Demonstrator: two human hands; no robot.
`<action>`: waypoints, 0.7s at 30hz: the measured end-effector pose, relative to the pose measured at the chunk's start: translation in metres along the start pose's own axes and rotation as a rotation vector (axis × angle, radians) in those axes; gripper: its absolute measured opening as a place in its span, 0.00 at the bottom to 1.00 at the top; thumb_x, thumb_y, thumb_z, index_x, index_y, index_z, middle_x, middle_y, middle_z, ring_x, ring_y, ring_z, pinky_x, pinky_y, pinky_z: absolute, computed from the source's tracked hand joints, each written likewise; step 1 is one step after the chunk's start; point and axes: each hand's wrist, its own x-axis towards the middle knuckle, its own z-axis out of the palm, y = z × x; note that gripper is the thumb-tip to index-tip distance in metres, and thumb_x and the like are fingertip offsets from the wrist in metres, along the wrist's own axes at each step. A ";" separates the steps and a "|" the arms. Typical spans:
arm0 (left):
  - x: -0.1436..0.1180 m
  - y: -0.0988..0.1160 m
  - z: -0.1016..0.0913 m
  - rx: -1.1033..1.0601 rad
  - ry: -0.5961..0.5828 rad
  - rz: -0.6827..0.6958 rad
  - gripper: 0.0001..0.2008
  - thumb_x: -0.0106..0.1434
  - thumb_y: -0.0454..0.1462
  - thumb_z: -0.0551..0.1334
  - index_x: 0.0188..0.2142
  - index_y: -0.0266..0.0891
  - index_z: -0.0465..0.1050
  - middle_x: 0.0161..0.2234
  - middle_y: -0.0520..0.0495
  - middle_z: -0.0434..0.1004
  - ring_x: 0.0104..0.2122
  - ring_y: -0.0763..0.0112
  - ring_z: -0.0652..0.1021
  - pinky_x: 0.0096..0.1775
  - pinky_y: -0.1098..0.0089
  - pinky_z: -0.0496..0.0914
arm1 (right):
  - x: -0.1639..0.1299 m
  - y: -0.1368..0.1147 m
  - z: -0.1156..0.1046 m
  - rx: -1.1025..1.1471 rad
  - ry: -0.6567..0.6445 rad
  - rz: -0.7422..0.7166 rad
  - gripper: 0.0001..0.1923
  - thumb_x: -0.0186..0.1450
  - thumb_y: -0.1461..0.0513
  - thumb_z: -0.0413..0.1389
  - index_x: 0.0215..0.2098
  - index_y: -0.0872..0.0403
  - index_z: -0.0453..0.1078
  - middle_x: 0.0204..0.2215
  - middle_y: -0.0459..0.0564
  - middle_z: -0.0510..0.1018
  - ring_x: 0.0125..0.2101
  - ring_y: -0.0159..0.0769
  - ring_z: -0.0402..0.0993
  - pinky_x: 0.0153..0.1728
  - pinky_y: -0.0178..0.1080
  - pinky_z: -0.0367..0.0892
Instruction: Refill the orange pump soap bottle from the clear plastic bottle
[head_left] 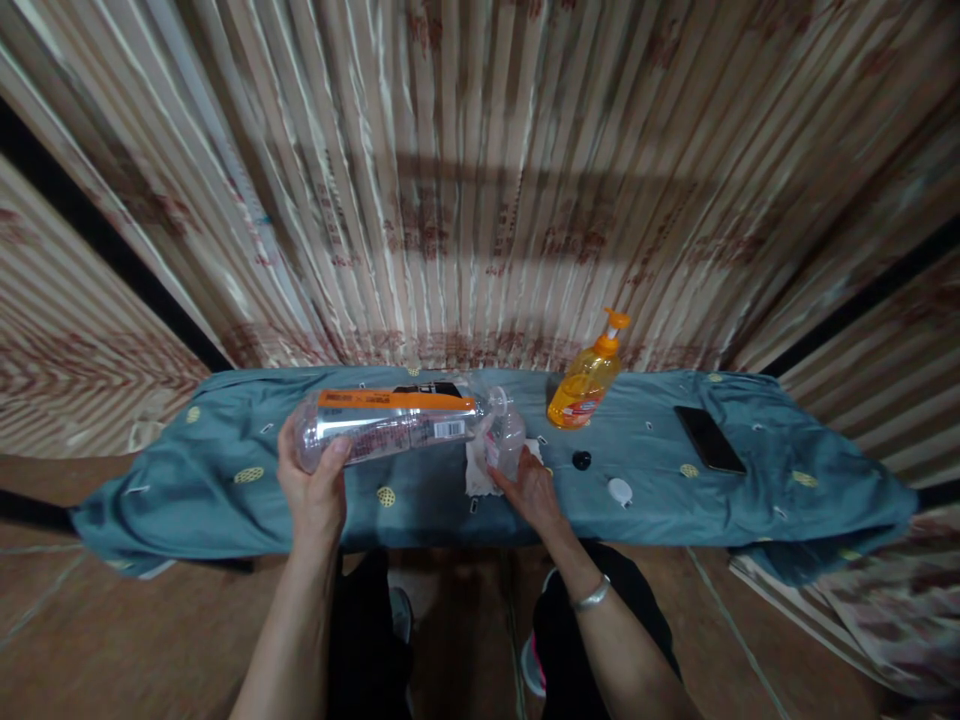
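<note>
My left hand (315, 480) is wrapped round the base of a large clear plastic bottle (397, 425) with an orange and silver label. The bottle lies almost level in the air, its uncapped neck pointing right. My right hand (529, 490) grips a small clear bottle (508, 440), its mouth close to the large bottle's neck. Whether the two rims touch I cannot tell. Beneath the small bottle a white paper tissue (476, 475) lies on the cloth. To the right are a black cap (581, 460) and a white cap (620, 491).
An orange pump bottle (585, 385) stands toward the back, right of the small bottle. A dark phone (709, 440) lies farther right. The narrow table wears a teal patterned cloth (420, 520). Behind it hangs a striped curtain (465, 200), with dark poles at both sides.
</note>
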 end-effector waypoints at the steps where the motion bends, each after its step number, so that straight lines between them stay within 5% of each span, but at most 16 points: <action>1: 0.000 0.001 0.000 -0.045 0.014 -0.028 0.38 0.43 0.51 0.76 0.52 0.40 0.73 0.50 0.41 0.77 0.52 0.52 0.77 0.62 0.50 0.64 | 0.000 0.000 0.000 0.003 0.004 -0.002 0.23 0.65 0.57 0.62 0.55 0.59 0.70 0.41 0.61 0.83 0.44 0.54 0.83 0.45 0.50 0.77; 21: -0.006 0.013 0.003 -0.185 0.057 -0.206 0.35 0.41 0.45 0.79 0.50 0.44 0.78 0.47 0.44 0.80 0.47 0.55 0.80 0.58 0.49 0.69 | -0.001 0.006 0.009 0.025 0.089 -0.040 0.24 0.64 0.55 0.61 0.56 0.55 0.71 0.38 0.59 0.83 0.41 0.56 0.83 0.40 0.50 0.77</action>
